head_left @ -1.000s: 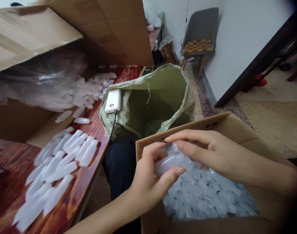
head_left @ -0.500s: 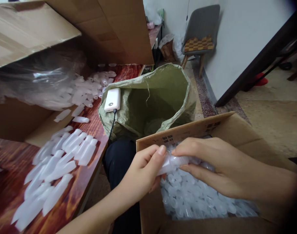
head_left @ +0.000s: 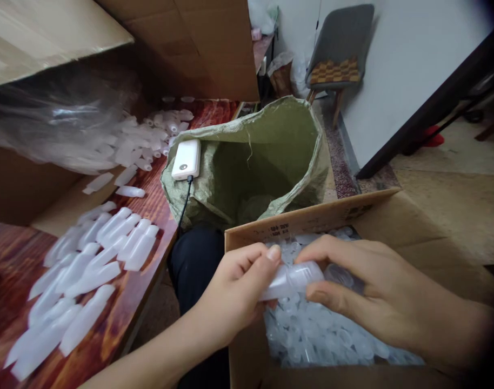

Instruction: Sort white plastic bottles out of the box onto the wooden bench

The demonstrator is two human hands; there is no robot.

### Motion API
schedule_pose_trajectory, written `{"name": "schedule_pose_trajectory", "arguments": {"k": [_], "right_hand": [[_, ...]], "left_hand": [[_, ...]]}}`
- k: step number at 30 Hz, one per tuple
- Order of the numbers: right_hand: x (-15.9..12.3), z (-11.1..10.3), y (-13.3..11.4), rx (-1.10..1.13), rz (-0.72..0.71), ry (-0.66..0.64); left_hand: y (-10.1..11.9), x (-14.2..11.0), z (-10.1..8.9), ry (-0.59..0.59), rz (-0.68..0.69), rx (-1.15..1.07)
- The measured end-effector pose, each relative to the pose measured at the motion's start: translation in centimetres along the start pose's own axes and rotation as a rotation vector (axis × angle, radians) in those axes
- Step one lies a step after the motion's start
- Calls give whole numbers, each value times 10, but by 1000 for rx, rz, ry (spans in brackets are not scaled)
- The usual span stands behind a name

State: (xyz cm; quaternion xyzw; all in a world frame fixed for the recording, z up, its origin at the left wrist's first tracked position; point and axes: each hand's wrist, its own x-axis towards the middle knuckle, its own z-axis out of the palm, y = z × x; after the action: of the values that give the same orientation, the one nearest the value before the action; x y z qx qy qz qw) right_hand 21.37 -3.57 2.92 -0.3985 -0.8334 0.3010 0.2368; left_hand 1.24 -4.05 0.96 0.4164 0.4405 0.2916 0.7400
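My left hand [head_left: 247, 286] is closed around a translucent white plastic bottle [head_left: 273, 289], its thumb lying along the top. A clear, rounded cap [head_left: 307, 276] sits on the bottle's right end. My right hand [head_left: 352, 289] has its index finger and thumb on either side of that cap, with the cap's end showing between them. Another clear cap [head_left: 339, 275] shows under my right fingers; whether they hold it I cannot tell. Below both hands, a cardboard box [head_left: 249, 346] is filled with many clear caps [head_left: 312, 335].
Translucent bottles [head_left: 88, 313] lie in rows on the reddish wooden table [head_left: 137, 302]. More spill from a plastic-lined carton [head_left: 12, 189]. An open green woven sack [head_left: 287, 116] stands ahead, a white power bank [head_left: 186, 159] with a cable on its rim. Behind is a grey chair [head_left: 342, 43].
My right fingers have slid right and loosened around the cap, so more of it shows. My left hand keeps its hold on the bottle. The view has shifted slightly.
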Motion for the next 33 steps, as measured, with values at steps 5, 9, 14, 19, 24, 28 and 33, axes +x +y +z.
{"name": "schedule_pose_trajectory", "arguments": {"k": [5, 9, 14, 19, 24, 28, 33], "right_hand": [[-5, 0, 8, -81, -205, -39], [-9, 3, 13, -183, -276, -36], [-3, 2, 4, -74, -58, -22], [-5, -6, 4, -230, -248, 41], [-10, -7, 15, -413, -308, -109], [-13, -5, 18, -466, -337, -114], [-12, -5, 17, -463, -274, -100]], "left_hand": [[7, 0, -2, -117, -177, -78], [8, 1, -4, -137, -212, -59], [6, 1, -3, -64, -81, 72], [9, 3, -9, -33, 32, 159], [10, 3, -17, -27, 33, 217], [10, 3, -19, -66, -17, 233], [15, 3, -20, -51, -29, 224]]}}
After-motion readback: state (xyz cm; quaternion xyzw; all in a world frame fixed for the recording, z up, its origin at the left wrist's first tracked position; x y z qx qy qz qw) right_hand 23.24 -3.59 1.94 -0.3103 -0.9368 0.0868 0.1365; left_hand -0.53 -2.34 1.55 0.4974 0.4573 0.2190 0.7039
